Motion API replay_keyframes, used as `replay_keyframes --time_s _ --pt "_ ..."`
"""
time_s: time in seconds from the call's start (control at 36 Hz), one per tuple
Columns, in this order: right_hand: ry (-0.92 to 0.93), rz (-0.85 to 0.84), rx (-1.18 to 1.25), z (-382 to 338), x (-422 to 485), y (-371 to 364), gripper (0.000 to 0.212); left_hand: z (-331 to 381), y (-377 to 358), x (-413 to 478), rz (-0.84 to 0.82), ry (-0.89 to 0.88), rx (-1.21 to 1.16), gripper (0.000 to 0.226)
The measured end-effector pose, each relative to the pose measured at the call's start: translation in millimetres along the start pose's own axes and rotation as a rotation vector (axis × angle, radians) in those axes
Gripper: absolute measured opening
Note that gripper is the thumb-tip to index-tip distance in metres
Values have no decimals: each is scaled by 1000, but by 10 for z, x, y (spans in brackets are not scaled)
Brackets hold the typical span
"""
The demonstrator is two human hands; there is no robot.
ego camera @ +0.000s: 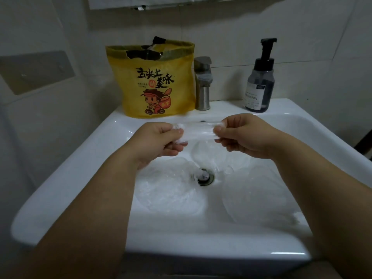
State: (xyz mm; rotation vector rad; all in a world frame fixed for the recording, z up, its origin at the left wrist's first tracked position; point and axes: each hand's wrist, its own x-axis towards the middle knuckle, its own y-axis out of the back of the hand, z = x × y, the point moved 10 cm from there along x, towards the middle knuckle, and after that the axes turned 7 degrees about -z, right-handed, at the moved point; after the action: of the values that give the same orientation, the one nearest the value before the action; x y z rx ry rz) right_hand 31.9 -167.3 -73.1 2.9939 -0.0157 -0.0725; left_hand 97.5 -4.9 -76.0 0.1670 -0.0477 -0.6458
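Pale tiled walls, white ceramic basin, steel tap, yellow printed bag, dark pump bottle, dim light

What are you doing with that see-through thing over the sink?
A person holds a clear plastic piece stretched between both hands above the white sink: the left hand pinches one end, the right hand the other. More clear plastic lies in the basin around the drain. A yellow bag, the tap and a pump bottle stand behind.
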Motion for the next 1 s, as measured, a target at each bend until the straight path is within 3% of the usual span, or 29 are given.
replay_keyframes --time_s 0.19,0.44,0.61,0.72,0.81,0.92,1.0 --pt "37 -71 106 -70 -1 -44 7 79 -57 -25 -61 -17 -211 12" --pt "131 -104 318 -205 -34 -73 17 168 -115 -59 -121 -33 -418 25" --pt "171 -112 363 -256 -50 -78 23 222 -121 -75 -128 -71 -437 53" --pt "195 -85 370 -266 -45 -48 22 256 -134 -90 -155 -102 -459 22" --pt "201 -95 358 -272 -37 -62 21 218 -87 -51 -80 -99 -362 30" --pt "187 -65 333 -261 -27 -45 27 219 -45 -41 -18 -122 -227 10" --pt "192 -89 286 -293 -45 -88 7 218 -17 -35 -14 -136 -184 15"
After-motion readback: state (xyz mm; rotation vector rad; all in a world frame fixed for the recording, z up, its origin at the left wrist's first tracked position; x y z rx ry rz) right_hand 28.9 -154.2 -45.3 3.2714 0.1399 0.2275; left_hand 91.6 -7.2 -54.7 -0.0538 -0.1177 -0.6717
